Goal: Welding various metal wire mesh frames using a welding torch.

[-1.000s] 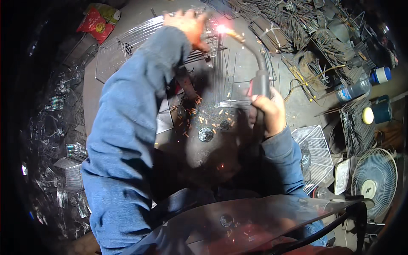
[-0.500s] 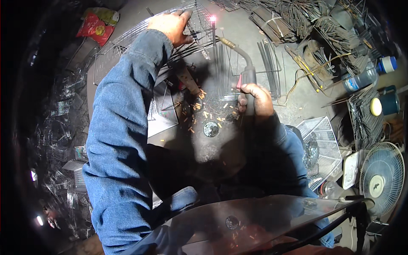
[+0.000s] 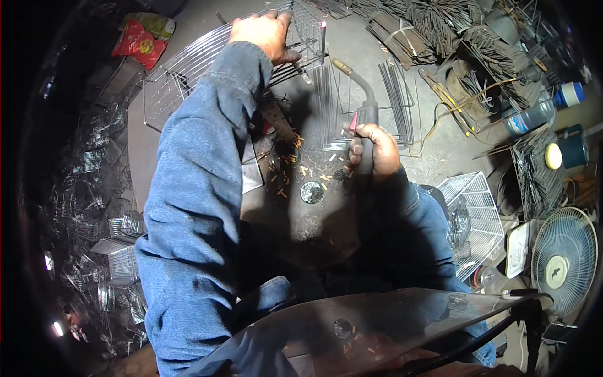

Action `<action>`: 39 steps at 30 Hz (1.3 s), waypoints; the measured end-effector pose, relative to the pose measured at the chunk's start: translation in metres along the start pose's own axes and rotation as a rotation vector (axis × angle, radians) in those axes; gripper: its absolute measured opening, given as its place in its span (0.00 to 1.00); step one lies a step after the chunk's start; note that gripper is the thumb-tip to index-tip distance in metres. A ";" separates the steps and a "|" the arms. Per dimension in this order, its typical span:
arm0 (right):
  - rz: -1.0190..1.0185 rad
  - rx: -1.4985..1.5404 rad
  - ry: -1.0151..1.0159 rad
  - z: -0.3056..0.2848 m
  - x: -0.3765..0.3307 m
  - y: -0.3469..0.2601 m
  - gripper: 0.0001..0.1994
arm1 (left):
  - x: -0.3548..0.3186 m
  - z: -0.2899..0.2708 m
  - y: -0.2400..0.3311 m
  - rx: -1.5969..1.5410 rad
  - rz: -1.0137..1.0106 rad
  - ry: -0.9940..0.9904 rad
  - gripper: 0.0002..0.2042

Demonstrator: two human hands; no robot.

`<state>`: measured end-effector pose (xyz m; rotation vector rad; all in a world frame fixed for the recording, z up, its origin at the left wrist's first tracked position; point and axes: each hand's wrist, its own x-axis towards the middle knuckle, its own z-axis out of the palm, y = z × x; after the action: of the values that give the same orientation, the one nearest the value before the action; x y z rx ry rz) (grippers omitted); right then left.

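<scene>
Your left hand (image 3: pixel 262 34) lies on the wire grid (image 3: pixel 191 63) at the far left, thumb spread away from the fingers; the pictures do not show whether they pinch the wires or only rest on them. Your right hand (image 3: pixel 380 149) is wrapped around the torch (image 3: pixel 368 114), thumb near its red trigger. Your two hands are well apart.

The torch's nozzle (image 3: pixel 341 66) points far and left, with no arc at its tip. It stands clear of the small pink glow (image 3: pixel 323 24) on top of the dark upright at the grid's right end. That glow suggests a join there is freshly made. The grid's bars already stand together in rows, so much of its making looks done; whether every joint is closed is too small to tell.

To the right of the grid, loose wires (image 3: pixel 323 103) and a second row of rods (image 3: pixel 394 88) lie flat near the nozzle, along with a thin bent frame. They seem not yet worked in, so more assembling appears to be left.

Nearer you, orange stubs (image 3: pixel 293 152) are scattered around a round metal piece (image 3: pixel 312 192). On the right, a white basket (image 3: pixel 480 204) leans beside your sleeve, with a fan (image 3: pixel 565 264) beyond it. Rod bundles (image 3: pixel 399 39) fill the far right.
</scene>
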<state>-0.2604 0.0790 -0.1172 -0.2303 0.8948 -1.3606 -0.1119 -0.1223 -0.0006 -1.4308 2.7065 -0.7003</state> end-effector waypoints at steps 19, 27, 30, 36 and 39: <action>-0.004 -0.037 -0.071 0.002 0.006 0.001 0.11 | 0.014 0.008 -0.005 0.072 -0.056 -0.127 0.22; -0.082 -0.020 -0.076 0.010 0.002 0.001 0.12 | 0.013 0.015 -0.011 0.073 -0.043 -0.056 0.25; -0.097 -0.014 -0.084 0.009 0.005 0.002 0.11 | 0.016 0.018 -0.012 0.092 -0.041 -0.014 0.32; -0.119 -0.149 -0.031 0.016 0.004 0.002 0.10 | 0.005 -0.001 -0.002 0.001 -0.041 -0.073 0.38; -0.177 -0.417 0.022 0.022 0.000 0.004 0.11 | 0.003 -0.009 0.001 0.001 -0.062 -0.093 0.39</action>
<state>-0.2431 0.0719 -0.1051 -0.6277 1.1952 -1.3275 -0.1160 -0.1211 0.0075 -1.5135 2.6022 -0.6212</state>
